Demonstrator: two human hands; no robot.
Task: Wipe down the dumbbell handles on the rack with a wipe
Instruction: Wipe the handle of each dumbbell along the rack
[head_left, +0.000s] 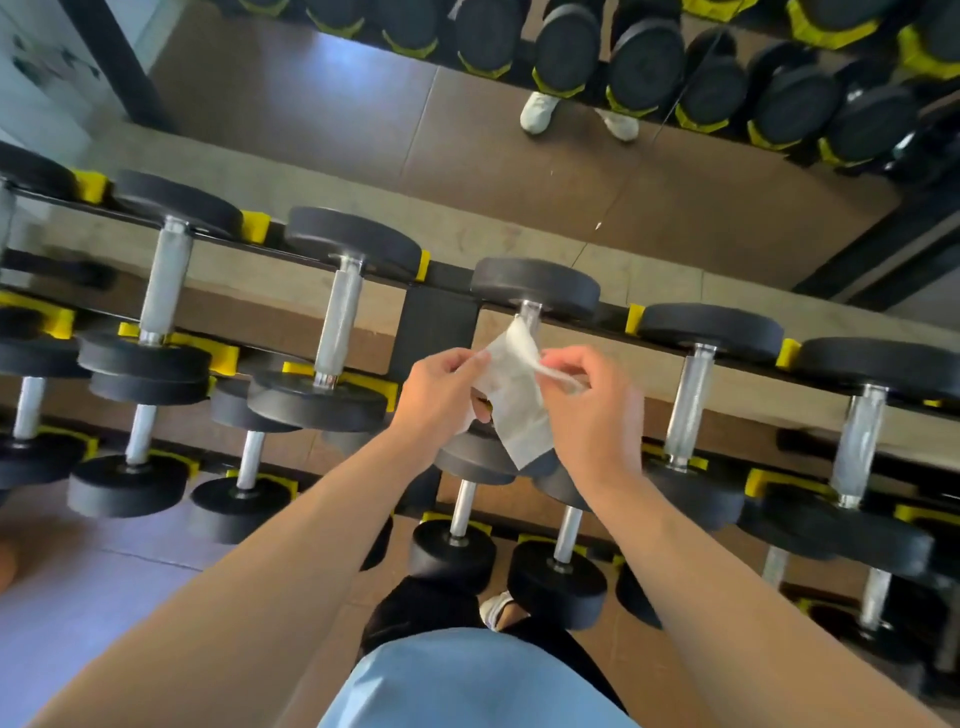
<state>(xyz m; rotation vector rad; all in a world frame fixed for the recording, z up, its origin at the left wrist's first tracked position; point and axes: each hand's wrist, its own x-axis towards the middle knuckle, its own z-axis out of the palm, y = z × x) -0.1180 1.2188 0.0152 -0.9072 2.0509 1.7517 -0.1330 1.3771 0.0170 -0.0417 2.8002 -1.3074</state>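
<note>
Partly unfolded white wipe (511, 395)

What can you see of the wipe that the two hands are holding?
The wipe is a thin, white, rather translucent sheet, creased and partly unfolded. The left hand pinches its left edge, the right hand pulls a corner to the right. Its lower end hangs free above the top row of dumbbells, touching no handle.

gym | tiered dumbbell rack (441, 317) | wall mirror (519, 156) reflecting dumbbells
</note>
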